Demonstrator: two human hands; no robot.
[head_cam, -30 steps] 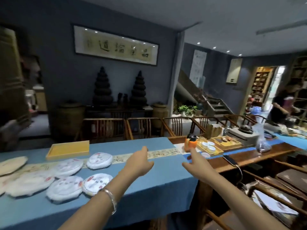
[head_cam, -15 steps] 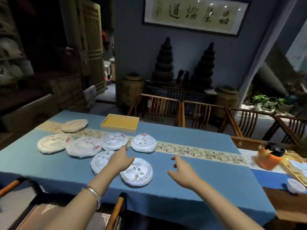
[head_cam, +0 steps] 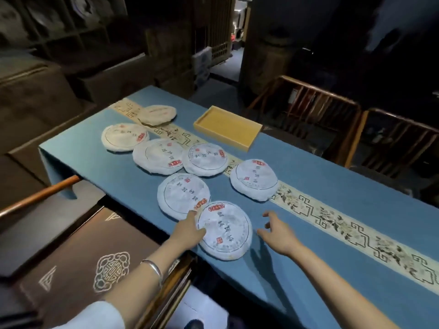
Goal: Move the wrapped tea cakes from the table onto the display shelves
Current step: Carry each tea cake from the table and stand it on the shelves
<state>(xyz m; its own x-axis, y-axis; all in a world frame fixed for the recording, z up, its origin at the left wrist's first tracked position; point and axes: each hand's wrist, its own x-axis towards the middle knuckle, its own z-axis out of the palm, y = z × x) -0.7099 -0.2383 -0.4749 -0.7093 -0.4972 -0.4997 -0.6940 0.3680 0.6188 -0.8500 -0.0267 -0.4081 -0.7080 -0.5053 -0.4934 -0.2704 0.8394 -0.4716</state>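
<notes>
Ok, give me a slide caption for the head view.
Both hands close on the nearest wrapped tea cake among seven lying on the blue-clothed table.

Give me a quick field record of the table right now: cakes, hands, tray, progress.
tea cakes on table: seven wrapped, none lifted
nearest cake: at the table's near edge, between both hands
left hand: fingers touch the nearest cake's left rim
right hand: open, just right of that cake, apart from it
farthest cake: beige wrapper, on the patterned runner
yellow tray: holds nothing, beyond the cakes
tablecloth: blue
progress: pickup not yet done
</notes>
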